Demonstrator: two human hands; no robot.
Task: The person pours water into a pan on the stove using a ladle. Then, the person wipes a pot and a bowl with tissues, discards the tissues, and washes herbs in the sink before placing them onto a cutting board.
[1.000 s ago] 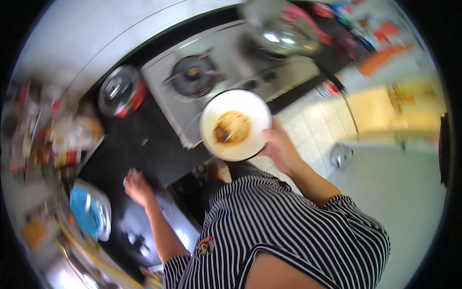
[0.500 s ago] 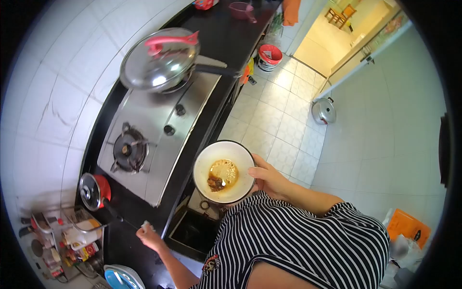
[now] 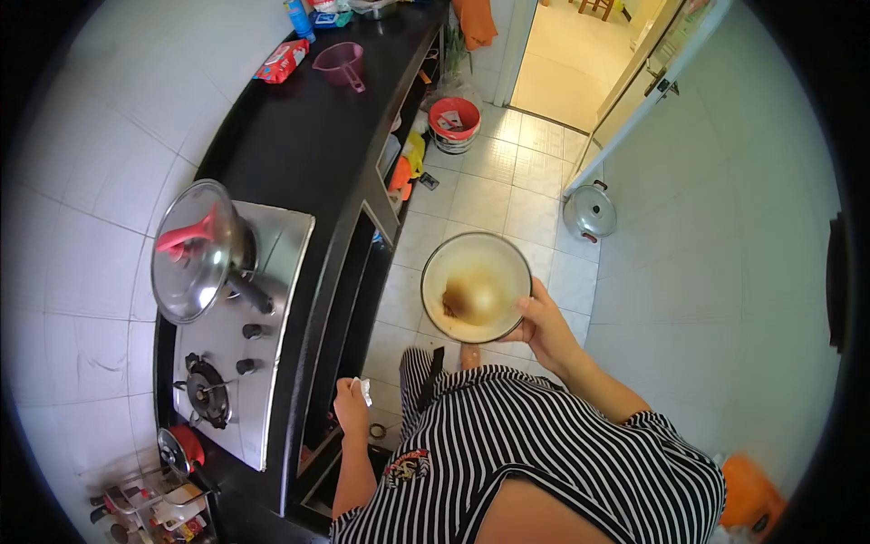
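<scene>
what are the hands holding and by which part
The right hand holds the bowl by the right side of its rim; the left hand holds a small silvery-white scrap, its gripped part unclear.

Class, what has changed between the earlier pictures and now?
The view swung toward the doorway; the bowl moved away from the stove, over the floor tiles. The left hand moved off the counter. Nothing was let go: the right hand keeps the bowl, the left a pale scrap. The lidded pan stayed put.

A lidded pan (image 3: 192, 263) sits on the stove (image 3: 249, 412), left of the bowl (image 3: 478, 281), with a bucket (image 3: 456, 118) ahead.
</scene>
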